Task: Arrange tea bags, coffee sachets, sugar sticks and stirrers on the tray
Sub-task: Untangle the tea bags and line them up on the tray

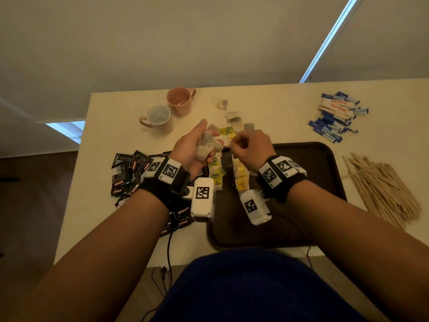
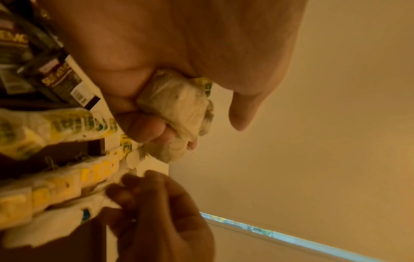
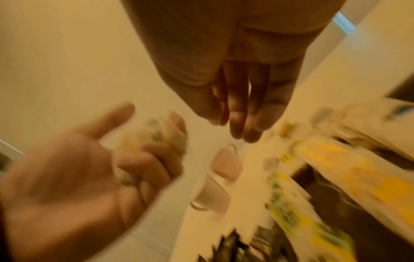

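My left hand (image 1: 210, 133) is raised above the tray's far left corner and grips a bunch of pale tea bags (image 1: 205, 147), which also show squeezed in the palm (image 2: 177, 106). My right hand (image 1: 235, 145) hovers just right of it with fingertips (image 3: 237, 127) drawn together. Whether they pinch anything is unclear. On the dark tray (image 1: 313, 173) lie two rows of tea bags, green-labelled (image 1: 216, 170) and yellow-labelled (image 1: 241, 175). More loose tea bags (image 1: 232, 126) lie on the table beyond the tray.
Black coffee sachets (image 1: 127, 170) are heaped left of the tray. Blue and white sugar sticks (image 1: 336, 115) lie at the far right. Wooden stirrers (image 1: 383, 189) are piled right of the tray. Two pink mugs (image 1: 180, 99) (image 1: 159, 117) stand at the back left.
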